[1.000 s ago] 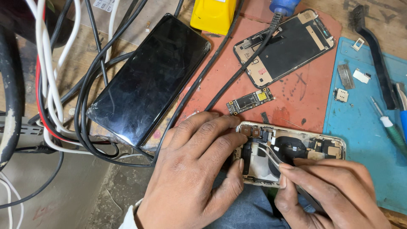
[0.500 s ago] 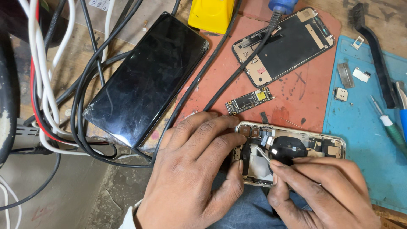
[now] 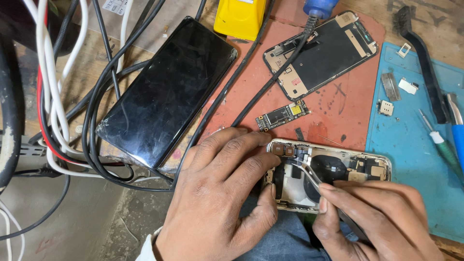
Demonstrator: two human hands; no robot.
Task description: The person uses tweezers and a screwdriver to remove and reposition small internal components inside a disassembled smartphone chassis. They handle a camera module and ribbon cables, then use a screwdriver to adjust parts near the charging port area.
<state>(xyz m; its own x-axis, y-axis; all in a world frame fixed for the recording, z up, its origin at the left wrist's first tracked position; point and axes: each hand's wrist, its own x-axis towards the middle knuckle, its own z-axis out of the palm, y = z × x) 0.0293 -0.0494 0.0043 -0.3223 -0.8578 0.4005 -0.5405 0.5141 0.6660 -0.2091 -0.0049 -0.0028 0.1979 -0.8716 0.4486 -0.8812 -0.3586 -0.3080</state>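
An opened phone body with a pale metal frame lies at the near edge of the red mat, its insides exposed. My left hand grips its left end, fingers over the top edge and thumb on the near side. My right hand holds thin metal tweezers whose tip reaches into the left part of the open body. A small circuit board lies loose on the mat just above the phone.
A black phone with a scratched screen lies left of the mat. A second opened phone panel lies at the back. Tangled cables crowd the left. A blue mat with small parts, a brush and screwdrivers lies right.
My right hand has slid the tweezers' tip a little leftwards inside the phone body. My left hand keeps its grip on the phone's left end.
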